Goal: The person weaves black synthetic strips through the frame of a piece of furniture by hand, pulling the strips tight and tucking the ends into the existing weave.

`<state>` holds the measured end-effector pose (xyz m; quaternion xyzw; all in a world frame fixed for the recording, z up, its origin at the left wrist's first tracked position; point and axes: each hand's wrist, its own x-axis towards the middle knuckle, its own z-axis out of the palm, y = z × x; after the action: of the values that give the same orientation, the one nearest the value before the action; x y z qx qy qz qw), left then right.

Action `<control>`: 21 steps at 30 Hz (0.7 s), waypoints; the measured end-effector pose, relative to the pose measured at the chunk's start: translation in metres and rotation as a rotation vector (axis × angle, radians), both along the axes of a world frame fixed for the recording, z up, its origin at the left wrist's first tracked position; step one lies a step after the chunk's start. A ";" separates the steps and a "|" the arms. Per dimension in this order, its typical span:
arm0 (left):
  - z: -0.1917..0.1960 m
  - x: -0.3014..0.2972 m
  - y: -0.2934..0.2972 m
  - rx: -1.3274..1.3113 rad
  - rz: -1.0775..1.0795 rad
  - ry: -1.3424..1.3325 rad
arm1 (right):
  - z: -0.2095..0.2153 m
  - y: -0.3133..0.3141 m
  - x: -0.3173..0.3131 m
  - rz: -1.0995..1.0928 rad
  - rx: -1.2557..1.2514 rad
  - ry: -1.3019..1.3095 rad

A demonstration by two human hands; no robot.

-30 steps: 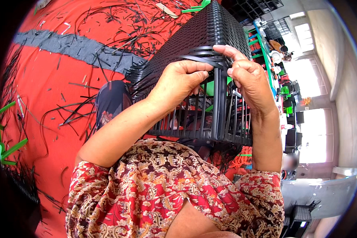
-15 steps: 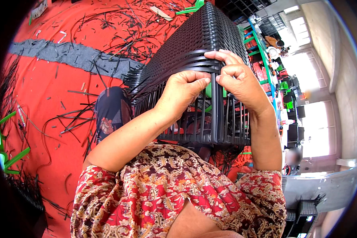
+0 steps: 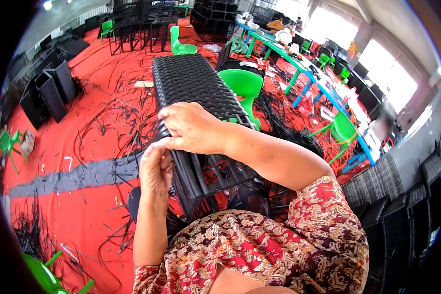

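Hands meet at the near left corner of a long black woven-plastic wicker frame (image 3: pixel 196 93), which rests on the person's lap and stretches away over the red floor covering (image 3: pixel 83 206). The right hand (image 3: pixel 193 128) lies across the frame's near end, fingers curled down over its edge; the left hand (image 3: pixel 155 169) comes up from below with fingertips pinched together at that edge, though whether they hold a strand is too small to tell. No packages or signs can be made out clearly; small flat light-coloured pieces on the floor (image 3: pixel 144 84) are blurred. A grey tape strip (image 3: pixel 73 177) crosses the floor. A green plastic chair (image 3: pixel 242 85) is partly hidden behind the frame, and loose black strands (image 3: pixel 108 122) lie scattered.
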<state>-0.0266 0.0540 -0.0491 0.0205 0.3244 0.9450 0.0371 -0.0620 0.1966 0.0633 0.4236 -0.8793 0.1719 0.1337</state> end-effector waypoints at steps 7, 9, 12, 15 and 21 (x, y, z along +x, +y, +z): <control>-0.137 -0.018 -0.137 -0.341 0.518 -0.005 | 0.015 0.051 0.030 0.050 -0.083 0.138; -0.199 -0.007 -0.209 -0.494 0.671 -0.166 | 0.007 0.068 0.041 -0.028 -0.059 0.141; -0.270 0.025 -0.300 -1.132 0.758 -0.601 | -0.011 0.080 0.048 -0.104 -0.088 0.080; -0.277 0.041 -0.327 -1.791 0.706 -0.625 | -0.030 0.076 0.041 -0.115 -0.123 0.014; -0.128 0.023 -0.191 -1.197 0.695 0.273 | -0.040 0.068 0.020 0.007 -0.303 0.087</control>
<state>-0.0039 -0.1368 -0.1768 0.0100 0.7781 0.5502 -0.3028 -0.0420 0.2646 0.0234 0.4088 -0.8351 0.2846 0.2335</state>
